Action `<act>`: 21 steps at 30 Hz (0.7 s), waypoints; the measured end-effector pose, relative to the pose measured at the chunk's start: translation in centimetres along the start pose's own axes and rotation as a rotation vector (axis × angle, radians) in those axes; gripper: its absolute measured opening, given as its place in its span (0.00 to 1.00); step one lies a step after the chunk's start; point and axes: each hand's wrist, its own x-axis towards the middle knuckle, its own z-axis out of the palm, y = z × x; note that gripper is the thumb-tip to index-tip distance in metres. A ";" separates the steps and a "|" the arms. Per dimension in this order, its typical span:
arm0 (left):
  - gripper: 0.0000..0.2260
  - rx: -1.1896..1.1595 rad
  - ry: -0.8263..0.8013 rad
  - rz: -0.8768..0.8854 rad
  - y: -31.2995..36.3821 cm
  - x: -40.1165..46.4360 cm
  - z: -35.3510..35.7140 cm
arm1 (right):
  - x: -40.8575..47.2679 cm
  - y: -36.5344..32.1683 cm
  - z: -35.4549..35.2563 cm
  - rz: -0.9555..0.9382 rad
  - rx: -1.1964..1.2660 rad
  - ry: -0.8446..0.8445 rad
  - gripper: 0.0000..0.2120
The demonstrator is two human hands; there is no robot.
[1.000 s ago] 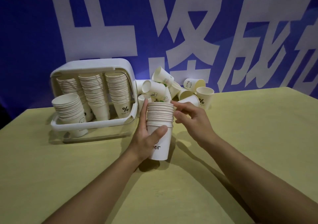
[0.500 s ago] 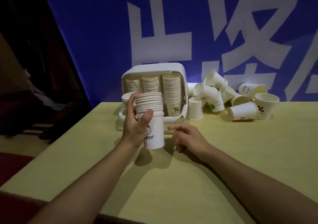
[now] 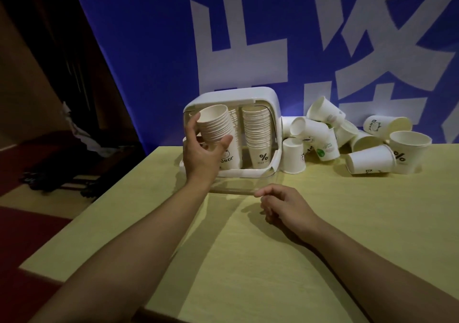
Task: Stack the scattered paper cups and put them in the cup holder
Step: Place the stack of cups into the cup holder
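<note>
My left hand (image 3: 202, 155) grips a tall stack of white paper cups (image 3: 217, 129), tilted left, with "Bear" printed on its bottom cup. The stack is at the front left opening of the white cup holder (image 3: 270, 99). Inside the holder stands another stack (image 3: 257, 130) with a "%" cup at the bottom; more stacks behind are partly hidden. Scattered loose cups (image 3: 370, 160) lie in a pile right of the holder. My right hand (image 3: 285, 206) rests on the table, fingers loosely curled, holding nothing.
The yellow table (image 3: 323, 248) ends at its left edge close to the holder. A blue banner with white characters (image 3: 248, 49) hangs behind. Dark floor and furniture (image 3: 49, 161) lie to the left.
My left hand has carried the stack up and forward to the holder's opening. My right hand let go of the stack and lowered to the table. The view shifted left.
</note>
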 end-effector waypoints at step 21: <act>0.35 0.430 0.007 -0.179 -3.1 -1.6 2.4 | -0.1 0.1 0.0 -0.033 -0.026 -0.013 0.09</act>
